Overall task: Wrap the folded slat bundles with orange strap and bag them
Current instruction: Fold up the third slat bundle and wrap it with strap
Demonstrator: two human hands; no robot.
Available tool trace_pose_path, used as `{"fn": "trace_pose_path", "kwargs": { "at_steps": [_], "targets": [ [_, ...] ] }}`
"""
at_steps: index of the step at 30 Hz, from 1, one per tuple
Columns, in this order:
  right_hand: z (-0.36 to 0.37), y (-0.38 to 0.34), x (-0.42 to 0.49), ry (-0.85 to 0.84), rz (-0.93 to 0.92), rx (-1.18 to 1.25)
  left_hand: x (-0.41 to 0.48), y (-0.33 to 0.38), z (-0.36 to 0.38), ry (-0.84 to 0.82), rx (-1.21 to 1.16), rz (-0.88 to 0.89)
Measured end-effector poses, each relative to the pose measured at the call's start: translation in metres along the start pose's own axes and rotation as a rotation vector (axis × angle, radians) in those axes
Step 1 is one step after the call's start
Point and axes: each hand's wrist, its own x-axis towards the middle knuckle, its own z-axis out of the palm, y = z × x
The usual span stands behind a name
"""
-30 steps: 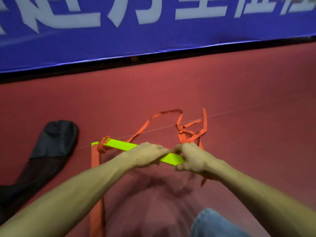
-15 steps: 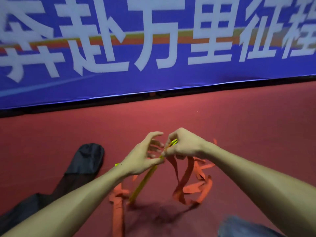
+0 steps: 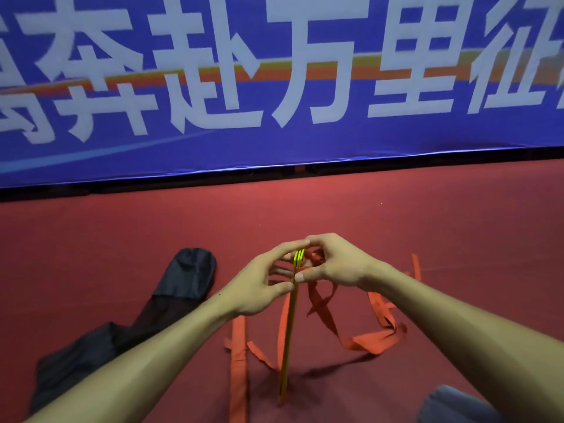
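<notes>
My left grip [image 3: 259, 285] and right grip [image 3: 335, 265] both pinch the top of the slat bundle [image 3: 288, 337], stood on end on the floor [image 3: 122, 236] near me. The slats could fan apart (fingertips only), or the loose orange strap [image 3: 375, 341] tangle.

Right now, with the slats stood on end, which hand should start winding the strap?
Probably the right hand: the loose orange fabric strap bunches by its fingers and mostly trails on its side. The left hand, pinching the top, can steady the yellow-green folded slat bundle upright.
</notes>
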Motion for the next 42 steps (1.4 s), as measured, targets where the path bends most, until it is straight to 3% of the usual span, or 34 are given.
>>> {"fn": "trace_pose_path", "kwargs": {
  "at_steps": [4, 13, 16, 19, 24, 31, 38, 42],
  "targets": [
    [0.005, 0.003, -0.004, 0.002, -0.056, 0.074, -0.004, 0.01, -0.005, 0.009, -0.122, -0.015],
    [0.017, -0.009, -0.004, 0.123, -0.075, 0.127, -0.002, 0.021, 0.001, 0.215, -0.412, -0.119],
    [0.027, -0.007, -0.008, 0.095, -0.084, 0.042, -0.008, 0.01, 0.007, 0.29, -0.25, -0.128],
    [0.024, -0.009, -0.01, 0.024, -0.092, 0.128, -0.01, 0.01, 0.003, 0.358, -0.137, -0.115],
    [0.019, -0.012, -0.015, 0.025, -0.106, 0.077, -0.012, 0.015, 0.005, 0.371, -0.103, -0.119],
    [0.011, -0.004, -0.016, 0.112, -0.064, -0.129, -0.01, 0.019, -0.001, 0.36, -0.036, -0.106],
    [0.003, -0.005, -0.019, 0.346, -0.116, -0.472, -0.009, 0.024, 0.002, 0.356, -0.03, -0.09],
    [0.008, -0.006, -0.021, 0.363, -0.104, -0.436, -0.009, 0.026, 0.003, 0.369, -0.064, -0.122]
  ]
}}
